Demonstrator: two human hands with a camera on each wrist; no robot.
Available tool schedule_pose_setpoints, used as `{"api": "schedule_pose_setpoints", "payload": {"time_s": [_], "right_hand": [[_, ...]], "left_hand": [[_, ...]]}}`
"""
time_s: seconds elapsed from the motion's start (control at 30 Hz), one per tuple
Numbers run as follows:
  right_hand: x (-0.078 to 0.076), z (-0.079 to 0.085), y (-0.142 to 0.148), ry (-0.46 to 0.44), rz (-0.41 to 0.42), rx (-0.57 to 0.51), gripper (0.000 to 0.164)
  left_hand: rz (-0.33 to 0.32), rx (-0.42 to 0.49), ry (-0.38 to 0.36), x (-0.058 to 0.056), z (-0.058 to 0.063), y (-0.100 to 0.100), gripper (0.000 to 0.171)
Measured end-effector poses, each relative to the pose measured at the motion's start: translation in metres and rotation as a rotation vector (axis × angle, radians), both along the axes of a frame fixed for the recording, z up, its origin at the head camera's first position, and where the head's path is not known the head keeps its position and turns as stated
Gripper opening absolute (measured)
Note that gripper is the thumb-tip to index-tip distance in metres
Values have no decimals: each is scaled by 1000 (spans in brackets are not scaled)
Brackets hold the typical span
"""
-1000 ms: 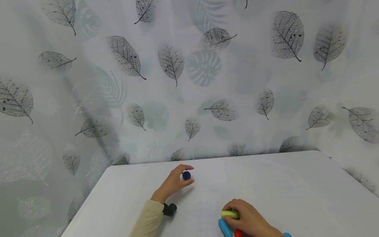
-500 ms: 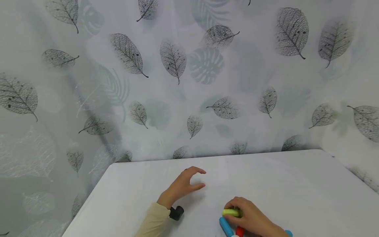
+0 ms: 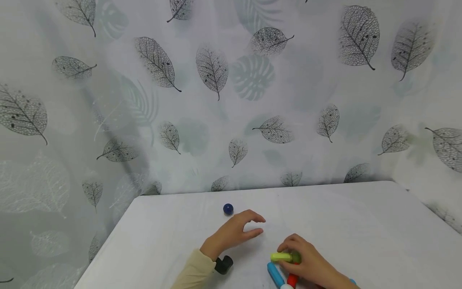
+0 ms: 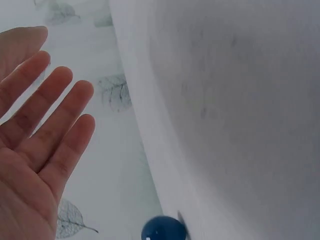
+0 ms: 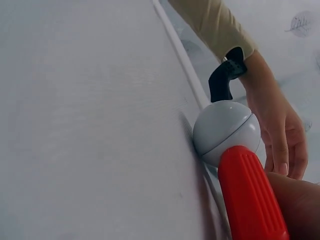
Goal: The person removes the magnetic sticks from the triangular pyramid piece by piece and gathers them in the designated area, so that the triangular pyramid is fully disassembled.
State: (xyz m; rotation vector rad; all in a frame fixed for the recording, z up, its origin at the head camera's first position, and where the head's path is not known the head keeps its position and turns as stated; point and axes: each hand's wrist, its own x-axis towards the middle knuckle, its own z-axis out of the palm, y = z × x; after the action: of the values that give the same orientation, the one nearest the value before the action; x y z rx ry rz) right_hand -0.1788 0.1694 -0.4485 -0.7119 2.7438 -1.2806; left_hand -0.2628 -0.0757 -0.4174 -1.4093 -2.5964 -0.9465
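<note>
My left hand (image 3: 236, 232) reaches over the table with thumb and fingers parted, holding nothing. Behind it sits a dark blue ball (image 3: 228, 208), also low in the left wrist view as a blue ball (image 4: 164, 229). My right hand (image 3: 306, 261) pinches a yellow-green toy building rod (image 3: 280, 257), with a darker green ball (image 3: 296, 257) at its end. Just below lie a blue rod (image 3: 276, 274) and a red rod (image 3: 292, 280), meeting at a white ball (image 3: 286, 286). In the right wrist view the ribbed red rod (image 5: 250, 195) touches the whitish ball (image 5: 226, 131).
The white table (image 3: 346, 224) ends at a leaf-patterned curtain (image 3: 223, 96) behind and on both sides. A black wrist camera (image 3: 224, 265) is strapped to the left wrist. A bit of blue (image 3: 353, 281) shows beyond the right forearm.
My left hand has let go of the dark blue ball and moved right, nearer the right hand. The right fingers have shifted on the yellow-green rod, and its green ball now shows.
</note>
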Motion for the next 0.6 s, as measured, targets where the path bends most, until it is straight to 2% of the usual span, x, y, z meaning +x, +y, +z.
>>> {"api": "schedule_pose_setpoints", "payload": {"time_s": [0.17,0.3,0.43,0.57,0.6], "right_hand": [[3,2,9,48,-42,19,21],[4,-1,15,40,-54,14,23],[6,-4,20,38,-48,-6,21],[5,-7,24,99,-18,-38,21],[4,-7,25,115,-7,-50,21]], "left_hand": [[-17,-46,-63,5,1,13,28],[-28,-88,-135,10,-1,24,29],[-47,-123,-217,15,-5,34,27],[-74,-131,-289,19,-10,40,22],[-81,-134,-283,21,-11,41,21]]}}
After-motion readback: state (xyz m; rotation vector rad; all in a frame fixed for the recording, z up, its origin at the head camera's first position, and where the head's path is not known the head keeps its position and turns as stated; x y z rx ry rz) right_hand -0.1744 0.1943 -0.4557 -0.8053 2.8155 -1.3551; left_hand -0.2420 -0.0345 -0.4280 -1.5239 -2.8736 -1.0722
